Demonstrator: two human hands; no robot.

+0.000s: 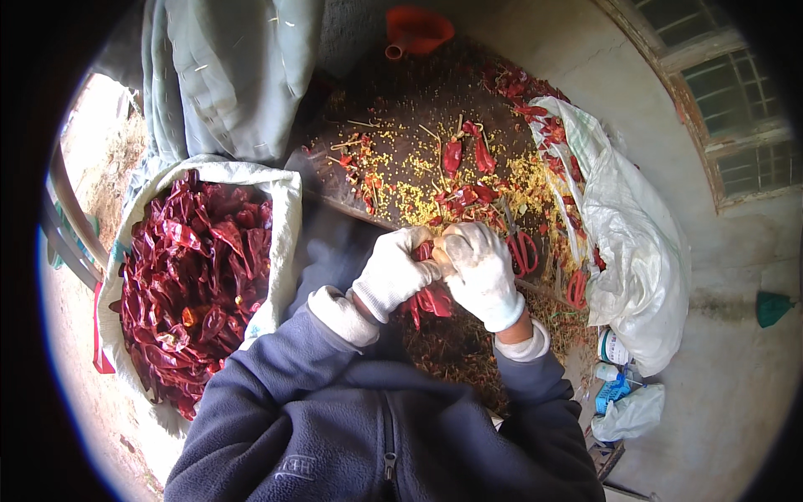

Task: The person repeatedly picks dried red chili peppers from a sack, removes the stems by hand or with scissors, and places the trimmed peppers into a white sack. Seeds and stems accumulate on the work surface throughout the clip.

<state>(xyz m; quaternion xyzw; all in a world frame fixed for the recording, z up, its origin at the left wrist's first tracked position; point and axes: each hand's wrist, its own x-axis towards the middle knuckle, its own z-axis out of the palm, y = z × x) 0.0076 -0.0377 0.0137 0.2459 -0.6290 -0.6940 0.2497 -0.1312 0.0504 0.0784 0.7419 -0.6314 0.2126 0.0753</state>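
Dried red chili peppers [434,300] are held between my two hands near the table's front edge. My left hand [398,270], in a white knitted glove, grips them with the thumb on top. My right hand [473,267], gloved alike, has its fingers closed at their upper end, close against the left; what its fingertips pinch is partly hidden. Beyond the hands, more dried chilies [453,157] with stems lie on the dark tabletop [401,94] among scattered yellow seeds [414,204]. Red-handled scissors [522,251] lie just right of my right hand, another red-handled pair [577,288] farther right.
A white woven sack [287,219] full of dried chilies [194,270] stands at left. Another white sack [633,238], with chilies at its mouth, lies at right along the wall. An orange-red plastic funnel [419,28] is at the far edge. Bottles [611,347] and a plastic bag [630,414] sit lower right.
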